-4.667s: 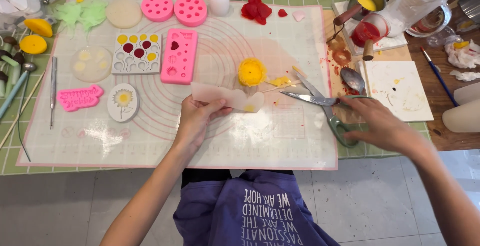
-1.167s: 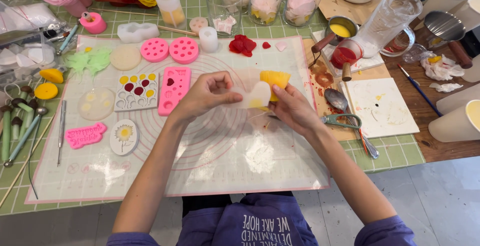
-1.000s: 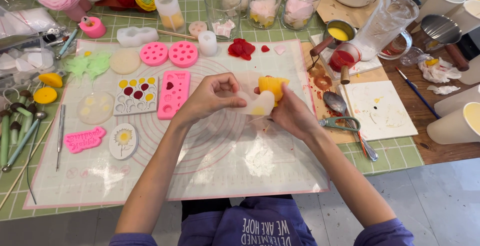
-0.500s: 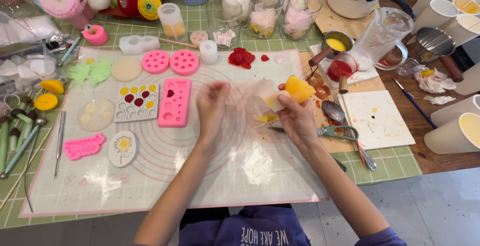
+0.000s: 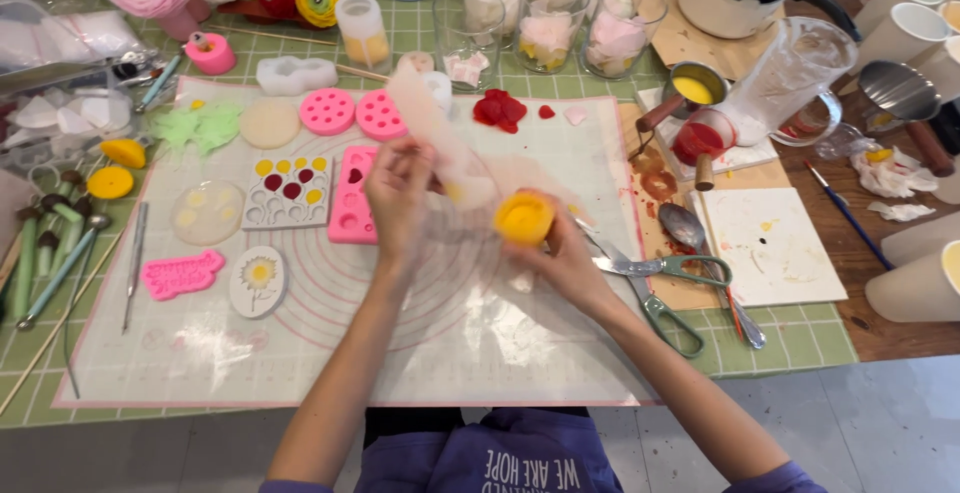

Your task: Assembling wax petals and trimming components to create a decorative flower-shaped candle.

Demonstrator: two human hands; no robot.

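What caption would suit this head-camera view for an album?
Left hand lifts a translucent thin sheet off a round yellow wax piece held by the right hand.

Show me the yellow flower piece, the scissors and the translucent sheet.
yellow flower piece [image 5: 523, 219], head view, its round top.
scissors [image 5: 668, 271], head view, upper green handle.
translucent sheet [image 5: 440, 128], head view, its raised middle.

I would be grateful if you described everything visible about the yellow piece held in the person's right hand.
The yellow piece is a small, rounded, cup-like lump, bright yellow with an orange tinge, and looks waxy and matte. The right hand holds it from below and behind, above the translucent work mat, so it does not rest on the table. A thin, translucent whitish sheet runs from it up to the left hand, which pinches the sheet; whether the sheet is joined to the piece cannot be told.
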